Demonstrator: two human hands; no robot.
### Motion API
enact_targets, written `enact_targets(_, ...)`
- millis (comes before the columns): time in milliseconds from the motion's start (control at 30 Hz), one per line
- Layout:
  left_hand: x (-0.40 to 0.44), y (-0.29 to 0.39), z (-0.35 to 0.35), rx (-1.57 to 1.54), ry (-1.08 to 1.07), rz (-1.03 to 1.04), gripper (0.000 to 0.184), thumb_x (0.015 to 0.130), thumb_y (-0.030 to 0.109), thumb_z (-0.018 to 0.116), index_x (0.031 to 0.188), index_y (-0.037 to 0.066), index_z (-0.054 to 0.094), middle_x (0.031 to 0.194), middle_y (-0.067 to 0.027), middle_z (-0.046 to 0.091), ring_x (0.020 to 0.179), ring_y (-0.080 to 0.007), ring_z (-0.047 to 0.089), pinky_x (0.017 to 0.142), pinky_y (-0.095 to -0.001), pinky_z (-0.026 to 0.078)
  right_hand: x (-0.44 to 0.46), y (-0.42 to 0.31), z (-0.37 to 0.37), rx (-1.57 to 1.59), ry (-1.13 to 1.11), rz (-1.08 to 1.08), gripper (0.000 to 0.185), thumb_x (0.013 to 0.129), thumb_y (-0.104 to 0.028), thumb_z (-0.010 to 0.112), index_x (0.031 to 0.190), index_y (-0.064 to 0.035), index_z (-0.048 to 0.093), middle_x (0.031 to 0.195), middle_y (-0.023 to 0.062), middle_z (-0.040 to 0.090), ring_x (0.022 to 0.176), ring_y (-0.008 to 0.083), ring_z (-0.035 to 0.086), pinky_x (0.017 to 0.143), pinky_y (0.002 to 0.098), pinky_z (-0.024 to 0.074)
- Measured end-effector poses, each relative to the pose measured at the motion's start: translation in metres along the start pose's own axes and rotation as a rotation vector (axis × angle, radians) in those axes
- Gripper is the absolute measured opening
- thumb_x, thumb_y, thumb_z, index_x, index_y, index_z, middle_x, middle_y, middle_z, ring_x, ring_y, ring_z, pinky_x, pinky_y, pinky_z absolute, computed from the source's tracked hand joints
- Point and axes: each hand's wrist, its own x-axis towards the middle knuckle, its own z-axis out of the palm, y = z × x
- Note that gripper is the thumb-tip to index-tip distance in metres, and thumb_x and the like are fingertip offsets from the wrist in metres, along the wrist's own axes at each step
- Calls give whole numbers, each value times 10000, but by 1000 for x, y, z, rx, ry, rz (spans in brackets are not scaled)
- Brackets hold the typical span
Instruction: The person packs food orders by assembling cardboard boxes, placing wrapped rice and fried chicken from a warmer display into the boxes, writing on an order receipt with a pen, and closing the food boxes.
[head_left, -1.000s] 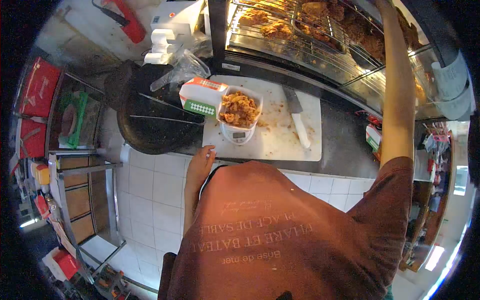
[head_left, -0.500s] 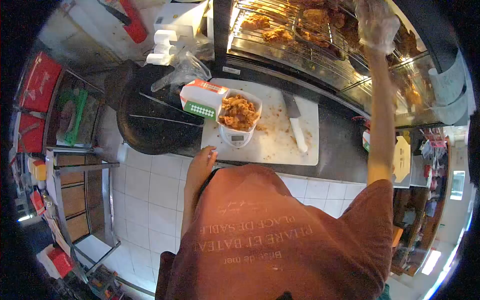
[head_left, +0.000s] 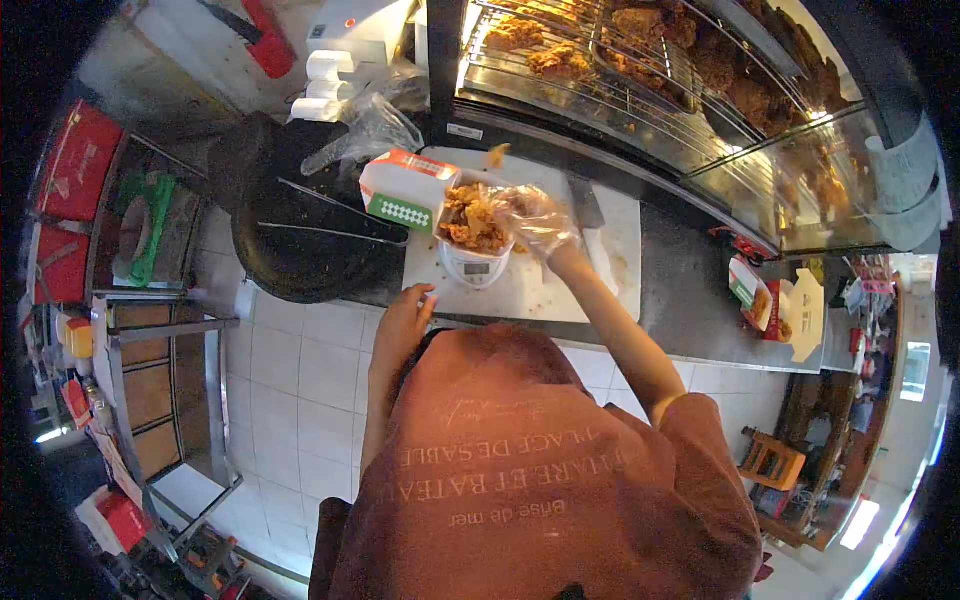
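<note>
My right hand (head_left: 533,220), in a clear plastic glove, is at the right side of an open box (head_left: 408,183) filled with fried chicken pieces (head_left: 470,218). Its fingers are closed at the chicken; what they hold is blurred. The box rests on a white scale (head_left: 475,268) on the cutting board (head_left: 560,302). My left hand (head_left: 404,318) is bare at the counter's front edge, below the box, fingers apart and empty. A knife (head_left: 590,212) lies on the board, partly behind my right hand. A small yellowish piece (head_left: 498,155) shows above the box.
A black pan (head_left: 300,225) with metal tongs (head_left: 330,232) is left of the board. Crumpled plastic (head_left: 375,130) lies behind it. The lit warmer (head_left: 600,95) with chicken on racks stands behind the board. More filled boxes (head_left: 785,305) are at the right counter end.
My right hand has come down from the warmer to the box on the scale. A small piece now shows above the box. My left hand has hardly moved.
</note>
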Motion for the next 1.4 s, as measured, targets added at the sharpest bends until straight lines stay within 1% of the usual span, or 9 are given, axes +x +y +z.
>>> enact_targets(233,-5,-3,-2,-25,28,-22,262,885,222,485,1069,39,521,897,-176,600,780,-315,592,692,-390,457,3,13,-21,40,-12,-79,263,848,-275,584,962,-37,591,877,57,598,764,128,537,691,263,446)
enact_targets(467,-9,-7,-10,-27,37,-39,275,883,222,484,1080,34,520,884,-172,605,762,-313,590,678,-389,456,0,32,-110,873,381,-34,253,874,-256,541,1008,-44,575,933,19,612,715,60,557,595,212,471)
enact_targets(533,-12,-12,-10,1,45,-16,278,881,222,487,1081,33,523,884,-170,606,756,-311,589,672,-388,456,6,-29,-148,866,652,-23,203,815,-231,623,943,-75,601,709,-6,562,593,92,529,511,204,427)
enact_targets(600,-8,-25,-6,31,64,40,279,878,223,493,1079,33,529,884,-167,609,746,-311,589,663,-391,456,4,-81,-188,580,595,-329,214,818,-231,619,948,-61,603,714,12,583,573,96,526,504,204,431)
enact_targets(633,-7,-22,-6,34,65,26,273,875,214,496,1076,33,532,880,-167,608,728,-306,588,655,-388,457,4,-98,-200,-260,895,-200,281,822,-263,602,1035,-83,570,857,33,595,687,110,557,589,217,463)
enact_targets(700,-6,-16,-9,44,75,-2,261,871,197,501,1070,32,540,873,-169,607,694,-298,588,638,-384,458,11,-126,-222,-779,1102,-128,407,835,-278,563,1199,-123,468,1039,78,592,878,153,581,748,247,487)
enact_targets(900,14,-15,5,-459,142,-135,277,900,229,480,1088,34,538,864,-95,600,638,-132,583,539,-258,459,67,-137,-264,-1029,1320,-58,501,849,-220,510,1315,-154,338,1183,100,495,1067,201,493,908,300,411)
enact_targets(1100,42,2,19,-946,220,-320,425,872,354,521,1135,21,486,901,-62,548,616,-96,536,513,-217,444,72,-134,-264,-1134,1195,-144,506,856,-175,483,1333,-164,314,1292,81,400,1164,218,408,989,327,325)
enact_targets(1400,80,16,37,-1138,311,-434,406,838,409,565,1046,63,519,772,14,443,544,-66,429,460,-204,353,-62,-69,-233,-1938,791,297,478,866,-250,412,1328,-166,324,1365,84,339,1262,236,293,1043,368,234)
